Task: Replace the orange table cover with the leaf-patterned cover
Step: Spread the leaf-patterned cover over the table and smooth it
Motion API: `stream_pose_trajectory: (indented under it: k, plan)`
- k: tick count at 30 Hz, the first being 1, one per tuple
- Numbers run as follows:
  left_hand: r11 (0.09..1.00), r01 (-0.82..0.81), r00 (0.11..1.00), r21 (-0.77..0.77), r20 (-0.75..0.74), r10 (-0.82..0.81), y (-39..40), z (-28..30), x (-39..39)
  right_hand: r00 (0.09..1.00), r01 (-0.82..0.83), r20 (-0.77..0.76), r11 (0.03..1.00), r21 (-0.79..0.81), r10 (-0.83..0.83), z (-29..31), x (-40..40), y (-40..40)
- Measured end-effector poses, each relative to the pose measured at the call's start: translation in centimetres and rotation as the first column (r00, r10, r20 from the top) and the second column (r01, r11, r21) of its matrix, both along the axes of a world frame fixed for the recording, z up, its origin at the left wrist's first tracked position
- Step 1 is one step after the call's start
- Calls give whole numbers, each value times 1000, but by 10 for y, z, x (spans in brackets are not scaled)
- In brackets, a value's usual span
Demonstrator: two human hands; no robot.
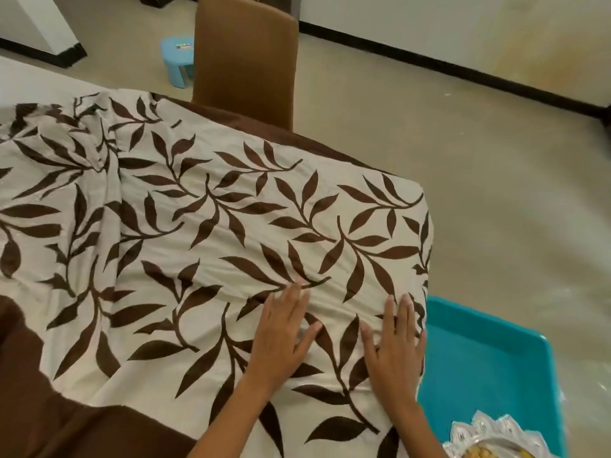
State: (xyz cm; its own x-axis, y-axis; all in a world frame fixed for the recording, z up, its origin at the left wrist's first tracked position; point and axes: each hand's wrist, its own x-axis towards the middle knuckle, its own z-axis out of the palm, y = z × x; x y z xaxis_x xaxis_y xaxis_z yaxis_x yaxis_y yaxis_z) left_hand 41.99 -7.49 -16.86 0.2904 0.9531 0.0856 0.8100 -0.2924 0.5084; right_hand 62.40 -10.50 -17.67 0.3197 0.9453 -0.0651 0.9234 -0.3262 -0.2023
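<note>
Lying flat with straight fingers, the left hand [284, 328] and right hand [395, 338] press on the leaf cloth [198, 226] and grip nothing. The cloth covers the table, bunched up far left. A blue tub [489, 358] sits beside it.

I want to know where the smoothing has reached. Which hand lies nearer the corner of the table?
The right hand. It lies flat on the leaf cover near the corner, by the teal tub; the left hand rests further in.
</note>
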Motion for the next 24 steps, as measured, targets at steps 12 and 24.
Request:
stream_pose_trajectory:
  k: [12, 24]
  plan:
    - [991, -73, 962, -112, -268, 40, -177, 4, -43, 996, -92, 0, 991, -101, 93, 8, -65, -149]
    - [993, 30, 977, -117, -206, -53, -256, -3, -51, 999, -37, 33, 991, -130, 42, 14, -126, -253]
